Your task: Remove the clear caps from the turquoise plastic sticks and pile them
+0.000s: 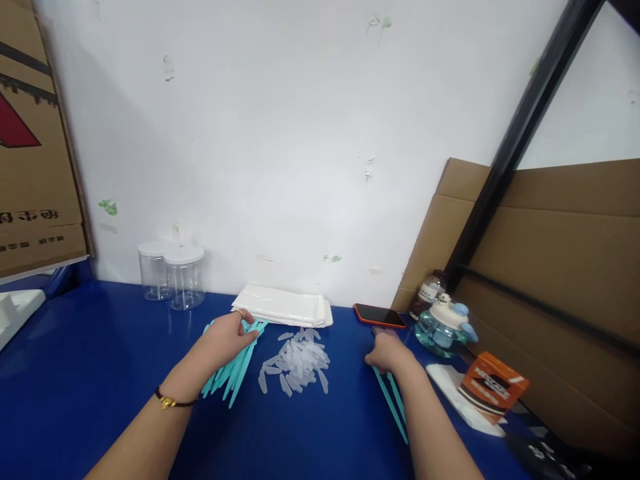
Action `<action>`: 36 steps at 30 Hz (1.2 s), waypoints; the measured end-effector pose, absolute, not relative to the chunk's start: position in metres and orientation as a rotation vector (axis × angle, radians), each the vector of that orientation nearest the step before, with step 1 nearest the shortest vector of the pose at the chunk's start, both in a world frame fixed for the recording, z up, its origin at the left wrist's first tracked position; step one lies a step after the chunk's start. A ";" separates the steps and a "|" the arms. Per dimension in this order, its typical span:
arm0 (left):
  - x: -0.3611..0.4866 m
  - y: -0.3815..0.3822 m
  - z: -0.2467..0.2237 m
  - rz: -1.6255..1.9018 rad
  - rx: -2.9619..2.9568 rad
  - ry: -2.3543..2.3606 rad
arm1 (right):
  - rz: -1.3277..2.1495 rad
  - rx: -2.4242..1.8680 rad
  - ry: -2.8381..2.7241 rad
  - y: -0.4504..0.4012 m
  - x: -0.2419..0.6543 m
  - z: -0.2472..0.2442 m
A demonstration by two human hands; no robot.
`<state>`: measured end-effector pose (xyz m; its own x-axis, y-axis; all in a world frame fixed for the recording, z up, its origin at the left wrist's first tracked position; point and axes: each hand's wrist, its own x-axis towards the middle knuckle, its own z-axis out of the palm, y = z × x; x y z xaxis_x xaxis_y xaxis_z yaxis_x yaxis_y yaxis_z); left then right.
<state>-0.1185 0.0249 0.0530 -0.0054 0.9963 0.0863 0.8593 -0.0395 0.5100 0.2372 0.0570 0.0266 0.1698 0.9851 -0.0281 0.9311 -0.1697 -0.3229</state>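
Forearms (pixel 145 427) nearest, bottom of frame, over blue desk (pixel 310 440). Left hand (pixel 230 337) over teal sticks (pixel 243 371), lower left of centre; right hand (pixel 390 353) at teal pair (pixel 391 403), lower right. Fingers' grip: cannot tell. Likely light, stiff, slick; take mid-length.

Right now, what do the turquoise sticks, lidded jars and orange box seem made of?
Turquoise sticks: probably plastic, smooth, evenly coloured. Lidded jars: glossy, clear plastic or glass, with see-through sides. Orange box: likely printed card, given its flat panels; finish unclear.
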 end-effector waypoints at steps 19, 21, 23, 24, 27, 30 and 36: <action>-0.032 -0.003 0.026 0.733 1.600 1.123 | 1.314 -1.071 -1.514 0.040 0.160 0.030; -0.031 -0.002 0.025 0.742 1.580 1.117 | 1.384 -0.946 -1.454 0.034 0.145 0.031; -0.035 -0.001 0.026 0.722 1.615 1.105 | 1.360 -0.904 -1.367 0.034 0.142 0.033; -0.040 0.000 0.028 0.690 1.645 1.098 | 1.334 -0.902 -1.321 0.036 0.144 0.033; -0.062 0.003 0.039 0.617 1.750 1.189 | 1.279 -0.966 -1.290 0.044 0.155 0.029; -0.092 0.011 0.050 0.691 1.830 1.496 | 1.293 -1.101 -1.469 0.050 0.153 0.017; -0.131 0.029 0.047 0.592 1.780 1.848 | 0.868 -1.421 -1.795 0.054 0.155 0.021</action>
<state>-0.1314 0.0293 0.0472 -0.0173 0.9982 -0.0570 0.7791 0.0492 0.6250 0.1547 0.0544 0.0209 -0.1735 0.9793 0.1043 0.5266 0.1817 -0.8305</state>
